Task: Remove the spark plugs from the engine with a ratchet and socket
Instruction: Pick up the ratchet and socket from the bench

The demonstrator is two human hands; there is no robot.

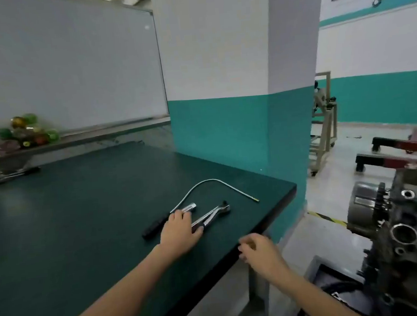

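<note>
A chrome ratchet [216, 213] lies on the dark green table [81, 219] near its right front corner. Beside it on the left lies a chrome socket [190, 206]. My left hand [180, 232] rests palm down over the ratchet's handle, its fingertips touching the socket and its fingers fairly straight. My right hand [258, 253] hovers at the table's front edge with loosely curled fingers and holds nothing. The grey engine [398, 232] stands on the right, off the table, showing round openings. No spark plug is visible.
A flexible pick-up tool [212, 180] with a black handle curves around behind the ratchet. Another long wrench [14, 174] lies at the table's far left. A teal-and-white pillar [237, 120] stands behind the table corner. A red hoist base [412, 141] sits on the floor beyond.
</note>
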